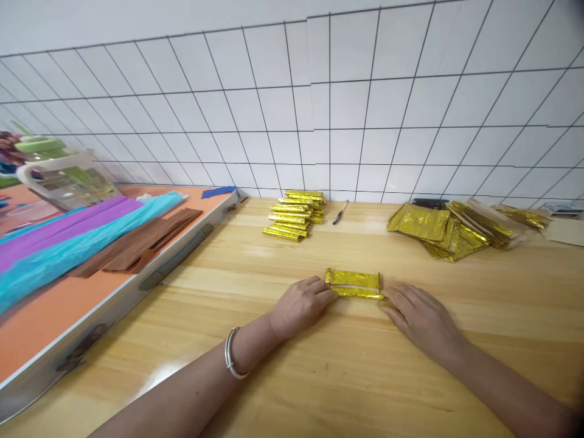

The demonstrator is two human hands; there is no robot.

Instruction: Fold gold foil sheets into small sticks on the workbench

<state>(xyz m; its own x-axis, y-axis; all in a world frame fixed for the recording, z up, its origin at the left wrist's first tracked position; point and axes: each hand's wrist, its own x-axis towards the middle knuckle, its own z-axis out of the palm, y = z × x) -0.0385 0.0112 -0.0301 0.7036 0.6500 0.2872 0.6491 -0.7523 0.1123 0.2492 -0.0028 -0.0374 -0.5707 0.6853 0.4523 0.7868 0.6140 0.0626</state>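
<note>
A small gold foil piece (pixel 354 280) lies on the wooden table (pixel 319 377), with a narrow folded strip along its near edge. My left hand (pixel 303 304), a silver bangle on its wrist, pinches the left end of that strip with bent fingers. At the strip's right end is my right hand (pixel 417 316), fingertips touching or very near the corner and its thumb below. Behind, a stack of narrow folded gold strips (pixel 292 216) stands left of centre. Flat gold foil sheets (pixel 424 225) are piled at the back right.
A pen (pixel 340 213) lies between the stack and the pile. On the left, a raised orange surface (pixel 104 304) with a pale rim holds purple, turquoise and brown crepe paper (pixel 137 240) and a green-lidded container (pixel 68 170). A white tiled wall (pixel 351 103) stands behind.
</note>
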